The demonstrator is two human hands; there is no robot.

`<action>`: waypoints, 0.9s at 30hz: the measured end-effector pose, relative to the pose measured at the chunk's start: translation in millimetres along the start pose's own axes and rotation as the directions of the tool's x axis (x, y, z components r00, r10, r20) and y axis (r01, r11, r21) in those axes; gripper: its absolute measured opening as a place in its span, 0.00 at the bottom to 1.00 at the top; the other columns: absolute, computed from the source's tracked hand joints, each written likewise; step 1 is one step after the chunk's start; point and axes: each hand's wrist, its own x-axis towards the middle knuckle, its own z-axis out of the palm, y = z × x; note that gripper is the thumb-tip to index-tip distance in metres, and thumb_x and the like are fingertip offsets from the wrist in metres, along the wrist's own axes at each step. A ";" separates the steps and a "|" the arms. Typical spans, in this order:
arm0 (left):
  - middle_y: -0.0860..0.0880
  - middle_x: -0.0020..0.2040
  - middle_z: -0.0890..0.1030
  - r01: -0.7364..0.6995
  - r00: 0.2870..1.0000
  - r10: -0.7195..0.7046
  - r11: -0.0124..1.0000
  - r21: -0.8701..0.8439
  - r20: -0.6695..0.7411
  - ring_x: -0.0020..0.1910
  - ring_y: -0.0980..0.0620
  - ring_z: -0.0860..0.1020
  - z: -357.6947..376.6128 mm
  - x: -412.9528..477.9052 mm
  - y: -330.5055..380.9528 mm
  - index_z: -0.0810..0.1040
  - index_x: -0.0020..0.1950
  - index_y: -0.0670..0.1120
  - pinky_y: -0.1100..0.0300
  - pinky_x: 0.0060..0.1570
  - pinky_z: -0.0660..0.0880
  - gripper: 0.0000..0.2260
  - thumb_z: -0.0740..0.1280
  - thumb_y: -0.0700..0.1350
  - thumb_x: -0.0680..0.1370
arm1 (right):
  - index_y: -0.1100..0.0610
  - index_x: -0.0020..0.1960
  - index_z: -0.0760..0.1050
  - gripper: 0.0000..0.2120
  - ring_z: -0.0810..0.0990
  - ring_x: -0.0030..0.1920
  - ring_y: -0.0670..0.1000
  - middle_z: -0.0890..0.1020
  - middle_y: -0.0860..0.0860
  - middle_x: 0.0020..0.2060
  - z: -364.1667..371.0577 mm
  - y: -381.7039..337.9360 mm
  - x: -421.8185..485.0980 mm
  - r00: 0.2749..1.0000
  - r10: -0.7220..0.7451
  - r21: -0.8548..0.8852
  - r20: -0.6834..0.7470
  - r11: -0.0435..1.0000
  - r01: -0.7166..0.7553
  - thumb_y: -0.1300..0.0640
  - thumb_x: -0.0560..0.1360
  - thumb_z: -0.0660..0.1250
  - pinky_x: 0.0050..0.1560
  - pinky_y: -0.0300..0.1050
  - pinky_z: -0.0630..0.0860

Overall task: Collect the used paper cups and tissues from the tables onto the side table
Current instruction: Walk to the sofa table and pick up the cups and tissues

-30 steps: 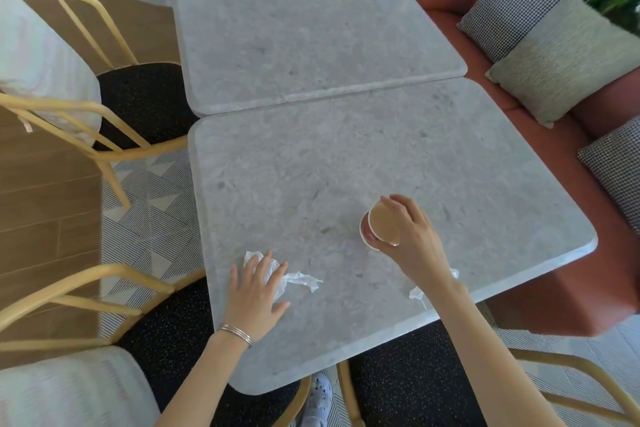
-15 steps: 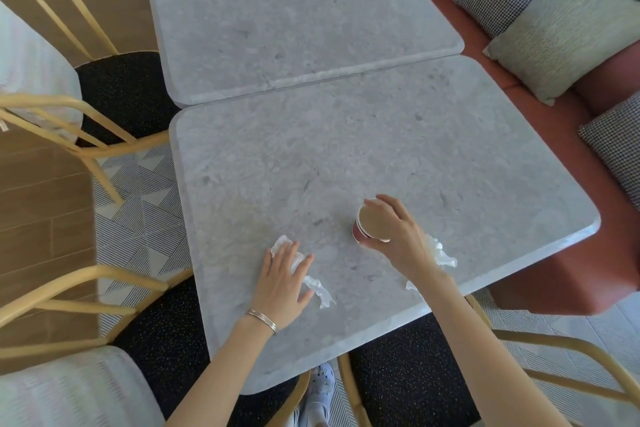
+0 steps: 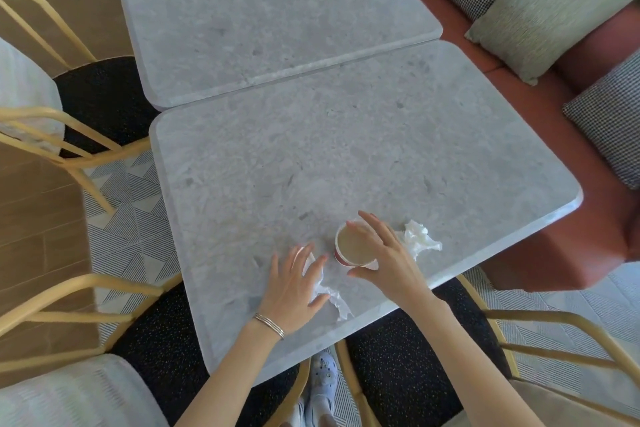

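A red paper cup (image 3: 353, 250) with a brown inside stands near the front edge of the near marble table (image 3: 346, 149). My right hand (image 3: 384, 260) spans it from above, thumb at the near rim and fingertips on the far rim. A crumpled white tissue (image 3: 329, 291) lies just left of the cup. On that tissue my left hand (image 3: 294, 288) lies flat with fingers straight, covering most of it. Another crumpled tissue (image 3: 419, 239) sits right of the cup, partly behind my right hand.
A second marble table (image 3: 270, 17) butts against the far side. Yellow-framed chairs (image 3: 69, 135) with black seats stand on the left and at the front. A red sofa (image 3: 571, 225) with checked and beige cushions (image 3: 540, 7) runs along the right.
My left hand has slid its tissue rightward until it lies next to the cup. My right hand stays on the cup with its fingers spread wider. The second tissue shows more from behind that hand.
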 end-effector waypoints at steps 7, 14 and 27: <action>0.40 0.70 0.67 -0.103 0.984 0.075 0.980 -0.172 -0.160 0.67 0.41 0.66 -35.4 40.5 14.8 0.59 0.71 0.45 0.45 0.62 0.69 0.36 0.68 0.58 0.69 | 0.55 0.69 0.67 0.35 0.65 0.68 0.56 0.66 0.52 0.70 -33.3 59.5 -25.0 0.976 0.208 -0.101 -0.060 0.972 -0.213 0.53 0.65 0.76 0.59 0.54 0.70; 0.41 0.67 0.70 -0.125 0.985 0.106 0.982 -0.143 -0.135 0.63 0.41 0.71 -38.6 70.7 42.6 0.63 0.71 0.40 0.46 0.58 0.72 0.43 0.76 0.57 0.64 | 0.53 0.69 0.67 0.29 0.65 0.68 0.57 0.67 0.53 0.69 -32.0 101.1 -27.1 0.955 0.294 -0.104 -0.027 0.950 -0.295 0.55 0.70 0.72 0.60 0.56 0.71; 0.45 0.63 0.73 0.032 0.948 -0.069 0.992 -0.125 -0.309 0.58 0.50 0.69 -79.6 25.9 6.0 0.69 0.68 0.41 0.57 0.46 0.76 0.37 0.76 0.53 0.64 | 0.53 0.56 0.79 0.19 0.77 0.56 0.51 0.80 0.49 0.56 16.2 77.9 -26.2 0.989 0.128 -0.044 -0.073 0.990 -0.131 0.69 0.69 0.70 0.44 0.48 0.80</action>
